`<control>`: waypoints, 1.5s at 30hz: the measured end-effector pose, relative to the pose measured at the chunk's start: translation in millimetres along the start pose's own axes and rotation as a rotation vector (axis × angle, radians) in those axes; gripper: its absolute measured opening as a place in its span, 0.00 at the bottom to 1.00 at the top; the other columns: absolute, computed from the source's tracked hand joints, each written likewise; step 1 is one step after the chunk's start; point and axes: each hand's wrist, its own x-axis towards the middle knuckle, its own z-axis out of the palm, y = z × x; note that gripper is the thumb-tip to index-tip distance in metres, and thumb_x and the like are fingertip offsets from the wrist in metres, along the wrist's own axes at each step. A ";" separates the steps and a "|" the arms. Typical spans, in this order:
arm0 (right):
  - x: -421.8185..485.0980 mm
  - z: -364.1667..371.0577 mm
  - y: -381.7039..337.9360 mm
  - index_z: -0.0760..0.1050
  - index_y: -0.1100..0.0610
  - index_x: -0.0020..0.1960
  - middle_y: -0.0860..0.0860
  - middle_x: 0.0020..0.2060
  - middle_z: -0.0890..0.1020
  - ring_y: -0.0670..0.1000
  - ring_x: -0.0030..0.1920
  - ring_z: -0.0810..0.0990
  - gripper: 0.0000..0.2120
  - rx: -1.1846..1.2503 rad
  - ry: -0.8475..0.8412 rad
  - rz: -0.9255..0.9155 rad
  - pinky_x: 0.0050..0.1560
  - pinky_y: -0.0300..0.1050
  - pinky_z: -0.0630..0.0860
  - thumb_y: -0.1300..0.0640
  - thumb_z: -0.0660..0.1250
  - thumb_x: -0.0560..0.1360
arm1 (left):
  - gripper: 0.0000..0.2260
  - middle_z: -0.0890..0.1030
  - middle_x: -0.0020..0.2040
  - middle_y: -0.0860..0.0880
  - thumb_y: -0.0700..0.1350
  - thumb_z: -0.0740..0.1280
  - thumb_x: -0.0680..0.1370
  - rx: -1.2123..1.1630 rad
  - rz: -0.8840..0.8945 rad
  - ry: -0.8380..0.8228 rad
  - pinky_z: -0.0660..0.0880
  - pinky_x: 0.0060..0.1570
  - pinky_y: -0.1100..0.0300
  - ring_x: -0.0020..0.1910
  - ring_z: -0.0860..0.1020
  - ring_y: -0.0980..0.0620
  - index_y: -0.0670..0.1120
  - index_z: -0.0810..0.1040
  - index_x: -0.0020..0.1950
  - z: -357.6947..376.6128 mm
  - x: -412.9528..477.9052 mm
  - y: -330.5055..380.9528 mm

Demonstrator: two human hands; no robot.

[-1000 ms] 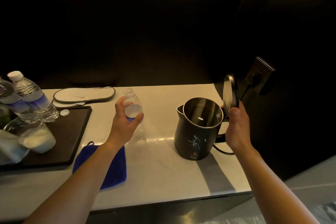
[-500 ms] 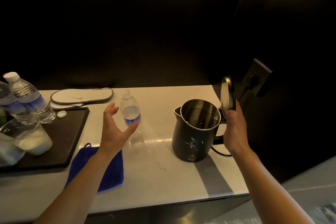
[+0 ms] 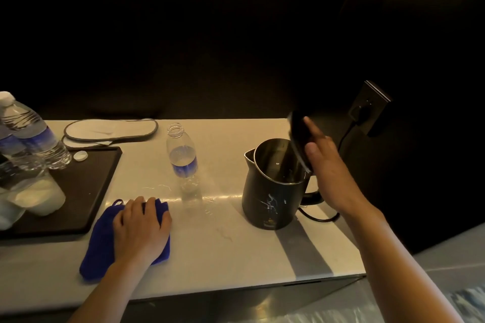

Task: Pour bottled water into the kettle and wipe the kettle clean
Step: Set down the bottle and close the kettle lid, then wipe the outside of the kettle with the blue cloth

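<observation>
1. On the pale counter [image 3: 236,252], head view: the black kettle [image 3: 273,191] stands upright at right of centre, mouth open, spout to the left, handle on its far-right side.
2. Right hand [image 3: 333,173]: fingers extended and pressed flat against the kettle lid [image 3: 299,139], which is tilted partway over the mouth; the hand pushes on the lid without closing around it.
3. Left hand [image 3: 141,225]: palm down on the blue cloth [image 3: 99,246], fingers spread moderately, tips curling over the cloth's far edge; whether the cloth is actually pinched cannot be told.
4. Water bottle [image 3: 183,160]: uncapped and upright, standing free between cloth and kettle, touched by neither hand; little water appears to remain. A loose white cap [image 3: 80,156] lies on the dark tray [image 3: 86,191] at left, beside two capped bottles [image 3: 29,134].
5. Governing relation: the cloth lies near-left, its long axis running near to far under the left palm; the kettle lies to the right and slightly farther, well apart, the bottle between them.
6. Judgement: pouring appears finished; wiping is not begun. The left hand is nearer the cloth, the right nearer the kettle, so a rightward carry past the bottle seems needed.
</observation>
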 end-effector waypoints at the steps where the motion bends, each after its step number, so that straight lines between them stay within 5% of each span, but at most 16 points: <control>1: 1.2 2.3 0.8 0.49 0.19 0.73 0.42 0.70 0.68 0.53 0.68 0.71 0.28 -0.123 -0.002 -0.015 0.66 0.62 0.70 0.20 0.46 0.74 | 0.17 0.78 0.62 0.43 0.54 0.60 0.80 0.006 0.002 -0.008 0.69 0.63 0.40 0.63 0.75 0.41 0.45 0.73 0.63 -0.5 0.3 0.4; 4: 2.3 9.7 4.7 0.49 0.28 0.78 0.47 0.72 0.70 0.54 0.68 0.71 0.35 -0.459 0.016 -0.099 0.64 0.59 0.67 0.20 0.44 0.74 | 0.18 0.77 0.63 0.44 0.55 0.58 0.81 0.013 -0.004 -0.027 0.69 0.65 0.42 0.63 0.74 0.42 0.46 0.73 0.64 -1.4 1.2 1.4; 12: 5.2 14.1 5.7 0.56 0.36 0.80 0.50 0.71 0.74 0.57 0.64 0.75 0.41 -0.710 0.005 -0.108 0.60 0.62 0.73 0.18 0.44 0.72 | 0.19 0.76 0.66 0.44 0.55 0.59 0.81 -0.008 -0.019 -0.038 0.68 0.67 0.39 0.66 0.73 0.42 0.46 0.71 0.66 -1.5 0.9 2.5; 18: 5.7 12.9 3.1 0.56 0.35 0.79 0.51 0.70 0.74 0.57 0.61 0.78 0.43 -0.729 -0.013 -0.084 0.51 0.55 0.78 0.17 0.44 0.70 | 0.21 0.71 0.71 0.41 0.50 0.67 0.78 -0.186 -0.110 0.035 0.61 0.69 0.34 0.71 0.68 0.37 0.46 0.69 0.69 -11.5 -9.3 0.0; 22: 8.3 10.5 0.8 0.55 0.35 0.78 0.50 0.69 0.75 0.55 0.58 0.79 0.46 -0.696 -0.063 -0.048 0.41 0.47 0.74 0.14 0.45 0.67 | 0.23 0.70 0.70 0.41 0.59 0.63 0.77 0.009 -0.140 -0.120 0.62 0.67 0.29 0.69 0.67 0.36 0.50 0.68 0.69 -15.2 -30.8 -8.4; 26: 12.5 5.6 -7.0 0.52 0.34 0.78 0.50 0.70 0.75 0.57 0.60 0.79 0.49 -0.649 -0.152 0.012 0.50 0.56 0.80 0.12 0.48 0.63 | 0.34 0.51 0.83 0.47 0.71 0.48 0.77 0.021 -0.150 -0.297 0.46 0.71 0.27 0.80 0.46 0.37 0.60 0.49 0.80 -12.1 -34.5 -11.8; 28: 13.2 4.0 -10.6 0.52 0.34 0.78 0.48 0.70 0.75 0.55 0.54 0.82 0.50 -0.564 -0.209 0.051 0.44 0.52 0.84 0.13 0.51 0.62 | 0.34 0.43 0.84 0.50 0.72 0.44 0.77 0.016 -0.162 -0.335 0.42 0.70 0.24 0.81 0.39 0.37 0.63 0.41 0.80 -7.3 -31.8 -10.3; 31: 11.8 4.4 -15.4 0.52 0.36 0.78 0.45 0.63 0.72 0.51 0.43 0.82 0.50 -0.481 -0.240 0.065 0.28 0.38 0.80 0.14 0.54 0.62 | 0.27 0.54 0.83 0.49 0.65 0.48 0.81 0.007 -0.153 -0.295 0.50 0.69 0.25 0.80 0.48 0.36 0.62 0.51 0.80 -6.7 -31.4 -7.7; 35: 9.1 5.9 -14.3 0.54 0.39 0.78 0.49 0.68 0.74 0.56 0.50 0.82 0.51 -0.481 -0.220 0.068 0.44 0.58 0.85 0.15 0.55 0.62 | 0.13 0.76 0.66 0.46 0.51 0.60 0.81 -0.075 -0.077 -0.038 0.68 0.60 0.34 0.67 0.71 0.40 0.52 0.72 0.65 -4.1 -43.1 -0.4; 40: 6.4 7.5 -12.6 0.53 0.38 0.78 0.51 0.68 0.74 0.58 0.51 0.82 0.50 -0.474 -0.194 0.059 0.48 0.62 0.83 0.14 0.55 0.63 | 0.05 0.80 0.47 0.48 0.50 0.60 0.83 -0.551 -0.231 0.034 0.73 0.46 0.51 0.50 0.80 0.43 0.52 0.73 0.50 -16.2 -50.7 34.0; 43: 6.7 7.1 -12.2 0.53 0.38 0.77 0.51 0.68 0.74 0.57 0.51 0.82 0.50 -0.466 -0.190 0.059 0.48 0.62 0.83 0.14 0.55 0.62 | 0.08 0.83 0.50 0.52 0.57 0.59 0.82 -1.244 -0.442 -0.096 0.73 0.46 0.56 0.51 0.82 0.48 0.62 0.77 0.57 -43.2 -58.3 81.3; 45: 5.9 7.5 -12.5 0.54 0.38 0.77 0.52 0.68 0.74 0.57 0.52 0.81 0.50 -0.465 -0.188 0.062 0.48 0.62 0.83 0.14 0.54 0.62 | 0.10 0.85 0.51 0.60 0.58 0.59 0.82 -1.472 -0.456 -0.093 0.73 0.48 0.58 0.50 0.83 0.57 0.73 0.76 0.55 -56.9 -60.4 118.1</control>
